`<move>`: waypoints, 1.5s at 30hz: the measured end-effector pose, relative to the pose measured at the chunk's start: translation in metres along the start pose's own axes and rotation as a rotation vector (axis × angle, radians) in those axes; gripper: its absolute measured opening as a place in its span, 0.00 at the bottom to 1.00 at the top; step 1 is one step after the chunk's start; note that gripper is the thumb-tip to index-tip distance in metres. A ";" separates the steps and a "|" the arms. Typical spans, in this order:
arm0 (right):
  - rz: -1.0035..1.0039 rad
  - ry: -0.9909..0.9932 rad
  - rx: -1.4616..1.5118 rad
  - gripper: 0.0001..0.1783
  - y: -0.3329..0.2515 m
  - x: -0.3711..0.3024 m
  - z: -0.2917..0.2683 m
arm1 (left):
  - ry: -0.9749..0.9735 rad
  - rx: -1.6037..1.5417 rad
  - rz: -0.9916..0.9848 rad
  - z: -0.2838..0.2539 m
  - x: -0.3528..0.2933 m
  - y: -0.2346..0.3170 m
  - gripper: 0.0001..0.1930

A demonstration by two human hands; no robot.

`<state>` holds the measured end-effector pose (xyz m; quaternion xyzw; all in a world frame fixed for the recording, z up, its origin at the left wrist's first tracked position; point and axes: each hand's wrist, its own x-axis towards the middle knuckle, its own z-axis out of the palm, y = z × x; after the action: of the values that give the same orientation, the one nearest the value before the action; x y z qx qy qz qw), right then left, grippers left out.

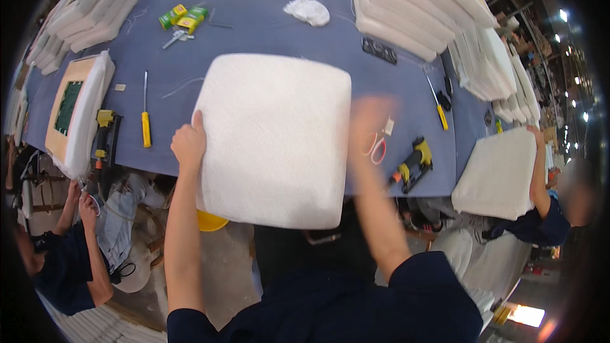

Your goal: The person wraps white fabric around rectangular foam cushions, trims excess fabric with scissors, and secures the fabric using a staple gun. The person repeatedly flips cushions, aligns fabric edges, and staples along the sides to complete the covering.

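A white, square seat cushion with rounded corners lies in front of me, its near part reaching past the table's front edge. My left hand grips its left side, thumb along the edge and the other fingers curled. Beside the right edge is my right hand, smeared by motion, so its fingers cannot be made out. Red-handled scissors lie close to that hand, partly covered by the forearm. A yellow and black staple gun rests farther right on the blue-grey table.
Stacked white cushions stand at the far right, more at the far left. Another staple gun and screwdriver lie left; a second screwdriver lies right. Co-workers sit left and right, the right one holding a cushion.
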<state>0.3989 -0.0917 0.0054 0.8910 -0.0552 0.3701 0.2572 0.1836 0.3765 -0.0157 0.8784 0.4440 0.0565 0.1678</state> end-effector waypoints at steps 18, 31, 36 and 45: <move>-0.278 -0.400 1.343 0.40 0.034 -0.141 -0.126 | -0.065 -0.044 -0.032 -0.021 -0.102 -0.029 0.44; 0.025 -0.638 1.300 0.32 0.132 -0.036 -0.172 | -0.491 -1.853 -0.442 0.031 -0.276 -0.022 0.53; -0.247 0.053 2.171 0.15 0.090 0.051 -0.294 | -0.437 -1.948 0.001 0.018 -0.287 0.021 0.38; -0.662 -0.622 1.947 0.19 0.190 -0.070 -0.252 | -0.637 -1.189 0.442 -0.006 -0.277 0.048 0.30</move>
<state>0.1348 -0.1358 0.1863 0.7386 0.4445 -0.0759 -0.5011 0.0520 0.1302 0.0203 0.6813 0.0787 0.0625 0.7250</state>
